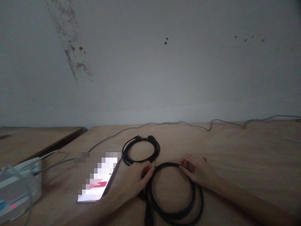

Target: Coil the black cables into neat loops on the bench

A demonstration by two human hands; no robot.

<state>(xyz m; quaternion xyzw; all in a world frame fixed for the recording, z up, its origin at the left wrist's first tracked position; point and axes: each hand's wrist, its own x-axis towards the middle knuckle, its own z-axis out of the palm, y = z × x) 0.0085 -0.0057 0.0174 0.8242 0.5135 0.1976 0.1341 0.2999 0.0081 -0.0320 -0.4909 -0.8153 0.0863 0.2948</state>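
Note:
A black cable (174,216) is wound into a loose coil on the wooden table in front of me, and one of its turns hangs wider on the right. My left hand (137,175) grips the coil at its upper left, fingers closed. A thin dark strand, perhaps a tie, sticks up beside its fingertips. On the upper right of the coil, my right hand (197,169) has thumb and fingertips pinched on the cable. Just beyond my left hand lies a second black cable coil (154,153), its connector ends at the far side.
Left of my left forearm lies a phone (94,196) with a lit screen. A white power strip (33,179) with plugged-in cords and a red light sits at the left edge. One grey cord (127,128) runs along the table's back, near the wall (145,78).

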